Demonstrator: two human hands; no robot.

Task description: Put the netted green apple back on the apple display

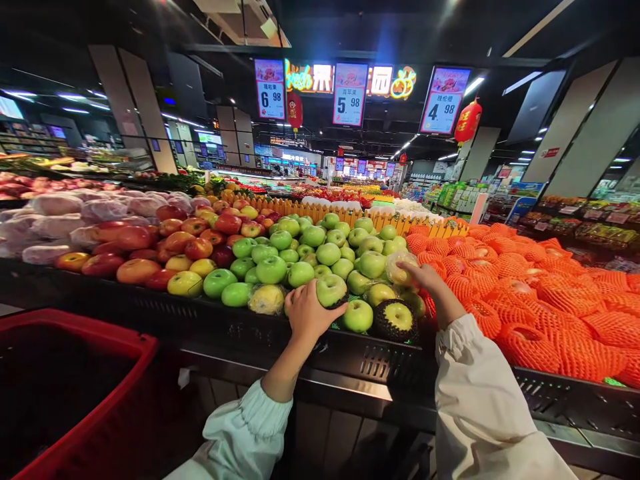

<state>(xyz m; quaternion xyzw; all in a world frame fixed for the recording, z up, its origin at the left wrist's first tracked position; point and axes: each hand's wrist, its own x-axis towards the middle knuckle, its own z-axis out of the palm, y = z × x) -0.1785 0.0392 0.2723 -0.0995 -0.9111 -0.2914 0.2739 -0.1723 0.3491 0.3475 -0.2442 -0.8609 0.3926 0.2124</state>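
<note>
My left hand (306, 312) grips a green apple (331, 289) at the front edge of a heap of green apples (320, 253) on a dark produce stand (380, 363). My right hand (425, 277) rests farther right, its fingers closed on a pale apple wrapped in clear film (400, 267). Just below the two hands lie a bare green apple (358, 315) and a green apple in a black foam net (395, 319). Both arms wear pale long sleeves.
Red and yellow apples (165, 250) lie left of the green ones, with film-wrapped fruit (60, 213) beyond. Fruit in orange foam nets (540, 300) fills the right side. A red shopping basket (65, 387) stands at lower left. Price signs (349, 93) hang overhead.
</note>
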